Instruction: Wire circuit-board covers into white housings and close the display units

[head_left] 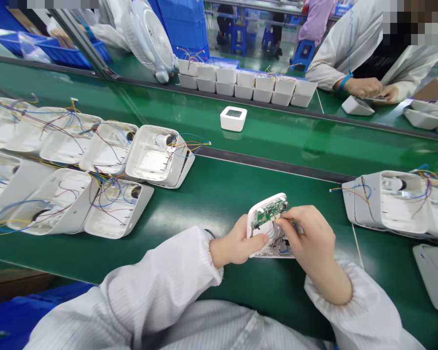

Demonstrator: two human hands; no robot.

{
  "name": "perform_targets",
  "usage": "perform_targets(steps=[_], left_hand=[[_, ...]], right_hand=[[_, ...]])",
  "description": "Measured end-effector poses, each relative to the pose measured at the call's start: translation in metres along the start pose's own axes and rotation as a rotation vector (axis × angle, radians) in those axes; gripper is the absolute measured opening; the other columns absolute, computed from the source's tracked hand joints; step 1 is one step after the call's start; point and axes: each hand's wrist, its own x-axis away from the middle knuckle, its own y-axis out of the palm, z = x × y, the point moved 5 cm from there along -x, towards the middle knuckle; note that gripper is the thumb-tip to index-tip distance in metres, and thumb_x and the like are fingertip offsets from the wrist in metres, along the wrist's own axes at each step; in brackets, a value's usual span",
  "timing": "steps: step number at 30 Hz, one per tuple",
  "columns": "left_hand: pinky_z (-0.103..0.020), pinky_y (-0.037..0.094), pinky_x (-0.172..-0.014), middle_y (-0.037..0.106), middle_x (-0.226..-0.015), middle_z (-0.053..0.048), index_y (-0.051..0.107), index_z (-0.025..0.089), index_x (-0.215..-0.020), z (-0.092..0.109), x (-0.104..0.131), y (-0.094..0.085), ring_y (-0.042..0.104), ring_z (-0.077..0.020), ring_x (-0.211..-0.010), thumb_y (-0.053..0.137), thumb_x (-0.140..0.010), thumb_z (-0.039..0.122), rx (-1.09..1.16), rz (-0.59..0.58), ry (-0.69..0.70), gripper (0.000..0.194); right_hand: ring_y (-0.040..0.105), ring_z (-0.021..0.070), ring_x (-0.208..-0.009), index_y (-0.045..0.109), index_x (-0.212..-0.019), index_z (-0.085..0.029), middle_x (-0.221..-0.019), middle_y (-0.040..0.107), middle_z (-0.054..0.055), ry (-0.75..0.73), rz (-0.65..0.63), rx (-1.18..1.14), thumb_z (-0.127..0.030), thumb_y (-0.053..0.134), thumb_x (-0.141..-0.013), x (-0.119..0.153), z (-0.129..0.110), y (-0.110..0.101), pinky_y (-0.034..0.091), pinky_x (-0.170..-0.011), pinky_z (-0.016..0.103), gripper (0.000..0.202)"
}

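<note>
Sitting far left: blue bins [63, 52], behind a metal post [81, 41]. Near left, open white shells [98, 158] are standing in two rows on the green bench [204, 194], trailing coloured wires [200, 144]. Beyond them a pale fan [151, 36] is leaning. From its foot, a row of tubs [244, 85], stacked two high, is running right along the far side, wires poking out on top.

Mid-distance, centre: a white box [232, 121], dark window on top, is resting on the green strip [295, 136].

Near centre: left hand [235, 243] is gripping a white panel [266, 227] by its left edge, closed on it, thumb across the front. Panel is tilting up; cannot tell if its lower edge is touching the bench. Green board [269, 214] is lying in the panel's far part. Right hand [312, 238] is curling over the board's right end, thumb and forefinger nearly meeting; cannot tell what small part, if any, they are holding.

Far right, a co-worker's hands [365, 88] are meeting just beside a wedge [357, 106]. Near right, more shells [401, 201] are lining up; a grey cover [436, 274] is lying nearer.
</note>
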Motion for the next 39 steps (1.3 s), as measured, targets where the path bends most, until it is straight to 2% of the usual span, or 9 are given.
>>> perform_targets(steps=[4,8,11,23,27,31,34,37,39], left_hand=[[-0.031,0.047,-0.078,0.061,-0.095,-0.011,0.056,0.011,-0.119,0.001,0.001,0.001,0.055,-0.0191,-0.084,0.059,-0.085,0.034,0.076,-0.019,-0.011,0.041],[-0.031,0.049,-0.079,0.063,-0.1,-0.012,0.057,0.011,-0.122,-0.001,0.002,0.001,0.059,-0.0213,-0.089,0.063,-0.083,0.036,0.121,-0.055,-0.087,0.047],[-0.03,0.049,-0.082,0.064,-0.103,-0.012,0.057,0.011,-0.125,-0.002,0.002,0.0,0.06,-0.0205,-0.09,0.062,-0.084,0.034,0.134,-0.09,-0.092,0.047],[-0.028,0.048,-0.078,0.064,-0.098,-0.01,0.06,0.013,-0.121,0.002,0.0,0.002,0.057,-0.0172,-0.083,0.064,-0.085,0.031,0.215,-0.095,-0.071,0.04],[-0.028,0.048,-0.075,0.064,-0.092,-0.009,0.063,0.012,-0.111,-0.002,0.0,0.0,0.058,-0.0175,-0.081,0.068,-0.082,0.034,0.212,-0.075,-0.131,0.037],[-0.027,0.049,-0.076,0.065,-0.096,-0.01,0.061,0.013,-0.12,0.0,-0.003,-0.005,0.06,-0.0176,-0.082,0.072,-0.079,0.042,0.214,-0.1,-0.16,0.051],[-0.031,0.051,-0.073,0.067,-0.097,-0.013,0.062,0.01,-0.122,0.007,-0.009,-0.014,0.062,-0.0221,-0.082,0.071,-0.071,0.065,0.061,-0.162,-0.091,0.075],[-0.043,0.048,-0.093,0.064,-0.117,-0.017,0.066,0.012,-0.119,0.018,-0.015,-0.034,0.059,-0.0312,-0.107,0.044,-0.079,0.08,-0.209,-0.012,0.078,0.082],[-0.048,0.039,-0.105,0.058,-0.129,-0.015,0.068,0.015,-0.115,0.02,-0.017,-0.045,0.052,-0.0313,-0.121,0.025,-0.09,0.074,-0.38,0.124,0.156,0.078]], right_hand=[[0.059,0.0214,-0.098,0.054,-0.115,-0.022,-0.105,0.061,0.009,-0.095,0.103,0.023,-0.024,0.069,-0.085,-0.004,0.004,-0.008,0.052,-0.082,0.036,0.033],[0.055,0.0257,-0.118,0.043,-0.139,-0.024,-0.136,0.048,0.014,-0.192,-0.018,-0.015,-0.028,0.065,-0.089,-0.007,0.008,-0.008,0.053,-0.092,0.04,0.055],[0.056,0.0254,-0.118,0.04,-0.143,-0.023,-0.135,0.051,0.014,-0.213,-0.116,-0.052,-0.026,0.061,-0.092,-0.007,0.01,-0.006,0.05,-0.095,0.04,0.056],[0.062,0.0202,-0.096,0.049,-0.134,-0.023,-0.122,0.061,0.01,-0.159,-0.045,-0.01,-0.021,0.063,-0.089,-0.001,0.007,-0.004,0.048,-0.081,0.035,0.047],[0.061,0.0202,-0.104,0.05,-0.132,-0.024,-0.123,0.06,0.009,-0.111,-0.06,-0.063,-0.02,0.063,-0.089,-0.002,0.009,-0.003,0.049,-0.086,0.034,0.044],[0.063,0.0181,-0.099,0.046,-0.136,-0.021,-0.119,0.062,0.009,0.048,-0.085,-0.189,-0.031,0.067,-0.087,-0.006,0.016,-0.001,0.052,-0.084,0.03,0.054],[0.063,0.0144,-0.077,0.058,-0.112,-0.019,-0.094,0.067,0.004,0.12,-0.099,-0.259,-0.032,0.07,-0.085,-0.008,0.016,-0.003,0.052,-0.069,0.025,0.032],[0.061,0.0129,-0.077,0.056,-0.094,-0.019,-0.084,0.064,0.001,0.039,-0.006,-0.386,-0.016,0.065,-0.085,-0.009,0.01,-0.008,0.049,-0.069,0.026,0.013],[0.059,0.014,-0.085,0.055,-0.094,-0.019,-0.09,0.064,0.002,-0.106,0.061,-0.352,-0.005,0.056,-0.085,-0.007,0.004,-0.009,0.047,-0.077,0.03,0.016]])
